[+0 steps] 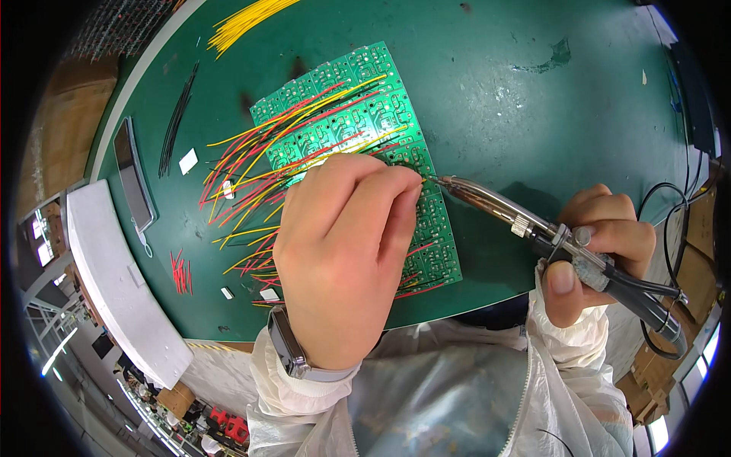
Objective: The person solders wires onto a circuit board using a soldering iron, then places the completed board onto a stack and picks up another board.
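Observation:
A green panel of small circuit boards lies on the table, with red, yellow and black wires fanning out from it to the left. Over the panel's middle, my left hand is closed in a pinch near the right edge. A bit of yellow wire shows at its fingertips; the rest of that wire is hidden by the hand. My right hand grips a soldering iron with a metal tube clamped along it. The iron's tip points left and meets the board right beside my left fingertips.
Bundles of yellow wires, black wires and short red wires lie on the green table. A phone rests at the left, beside a white foam block. Black cables hang at the right edge.

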`<action>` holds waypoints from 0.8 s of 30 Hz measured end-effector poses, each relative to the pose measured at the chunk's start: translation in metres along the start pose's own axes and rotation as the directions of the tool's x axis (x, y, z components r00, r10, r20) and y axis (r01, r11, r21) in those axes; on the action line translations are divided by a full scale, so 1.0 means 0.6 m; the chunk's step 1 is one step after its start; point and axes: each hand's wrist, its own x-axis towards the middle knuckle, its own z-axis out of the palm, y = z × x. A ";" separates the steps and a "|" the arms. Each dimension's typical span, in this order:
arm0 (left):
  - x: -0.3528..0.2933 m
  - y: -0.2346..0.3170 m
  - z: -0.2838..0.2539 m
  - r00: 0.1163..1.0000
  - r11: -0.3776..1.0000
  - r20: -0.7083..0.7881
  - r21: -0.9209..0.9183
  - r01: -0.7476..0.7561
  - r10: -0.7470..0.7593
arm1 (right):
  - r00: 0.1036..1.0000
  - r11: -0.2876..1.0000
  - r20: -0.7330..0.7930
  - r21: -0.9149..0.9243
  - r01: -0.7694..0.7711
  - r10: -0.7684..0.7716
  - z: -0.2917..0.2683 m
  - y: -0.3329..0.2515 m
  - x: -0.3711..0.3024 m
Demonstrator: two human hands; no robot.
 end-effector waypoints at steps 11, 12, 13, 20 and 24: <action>0.000 0.001 -0.001 1.000 1.000 -0.002 0.007 -0.013 0.013 | 0.999 0.999 -0.006 -0.012 0.043 -0.043 0.008 -0.006 0.000; 0.000 0.002 -0.002 1.000 1.000 -0.003 0.015 -0.010 0.010 | 0.999 0.999 -0.004 -0.019 0.049 -0.049 0.009 -0.006 0.000; 0.000 0.003 -0.002 1.000 1.000 -0.003 0.016 -0.010 0.010 | 0.999 0.998 -0.001 -0.025 0.054 -0.054 0.009 -0.006 0.000; 0.000 0.003 0.001 1.000 1.000 -0.010 0.011 -0.011 0.011 | 0.999 0.999 0.001 -0.003 0.033 -0.033 0.006 -0.004 0.000; -0.002 0.003 0.001 1.000 1.000 -0.026 0.014 -0.006 0.007 | 0.999 0.999 -0.020 0.022 0.045 -0.044 0.002 -0.003 -0.001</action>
